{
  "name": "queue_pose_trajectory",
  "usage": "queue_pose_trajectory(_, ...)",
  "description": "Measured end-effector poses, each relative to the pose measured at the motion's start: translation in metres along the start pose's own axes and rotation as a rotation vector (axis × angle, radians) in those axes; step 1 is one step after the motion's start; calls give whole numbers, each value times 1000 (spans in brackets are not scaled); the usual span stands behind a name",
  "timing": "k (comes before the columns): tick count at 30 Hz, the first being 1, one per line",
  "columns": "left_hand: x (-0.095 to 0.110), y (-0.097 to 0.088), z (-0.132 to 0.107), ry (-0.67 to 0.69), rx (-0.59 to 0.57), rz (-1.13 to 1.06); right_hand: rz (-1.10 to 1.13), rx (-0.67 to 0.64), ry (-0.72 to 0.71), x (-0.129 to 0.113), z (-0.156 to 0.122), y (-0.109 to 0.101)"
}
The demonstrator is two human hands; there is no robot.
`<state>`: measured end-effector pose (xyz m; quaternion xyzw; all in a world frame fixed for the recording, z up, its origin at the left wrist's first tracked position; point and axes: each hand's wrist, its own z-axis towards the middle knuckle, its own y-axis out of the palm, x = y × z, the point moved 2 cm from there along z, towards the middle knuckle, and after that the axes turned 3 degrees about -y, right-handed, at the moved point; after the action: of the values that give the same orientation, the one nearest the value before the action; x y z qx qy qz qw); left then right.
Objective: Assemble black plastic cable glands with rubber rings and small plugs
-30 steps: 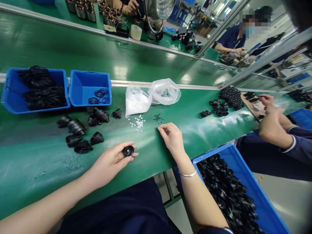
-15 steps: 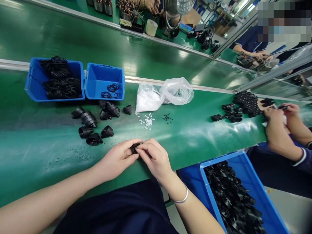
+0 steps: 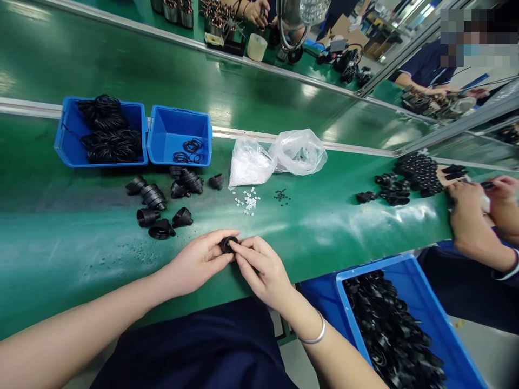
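Held in my left hand (image 3: 198, 260) is a small black round plastic part (image 3: 227, 244), its hollow opening facing up toward me. Fingers and thumb wrap its two sides. My right hand (image 3: 263, 268) meets it from the right, index fingertip in the opening and thumb by the rim; whether a tiny piece is under that fingertip I cannot tell. Beyond my hands lie a scatter of small white pieces (image 3: 250, 201) and a patch of tiny black pieces (image 3: 281, 196). Several black cup-shaped plastic parts (image 3: 153, 196) rest on the green table to the left.
A blue bin (image 3: 60, 141) of black rings stands beside another blue bin (image 3: 162, 121) with a few rings. Behind the small pieces sit two clear plastic bags (image 3: 251, 162). A large blue crate (image 3: 427, 302) of black parts is low right. A co-worker's hands (image 3: 466, 202) work at far right.
My right index finger has moved from the part's edge into its opening, and the opening now faces me more. The whole view has shifted slightly.
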<state>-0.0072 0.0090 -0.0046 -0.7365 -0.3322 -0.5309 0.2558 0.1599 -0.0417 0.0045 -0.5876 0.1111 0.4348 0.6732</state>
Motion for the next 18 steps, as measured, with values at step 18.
queue_pose_trajectory(18, -2, 1, 2, -26, -7, -90, -239, 25, -63, 0, -15, 15)
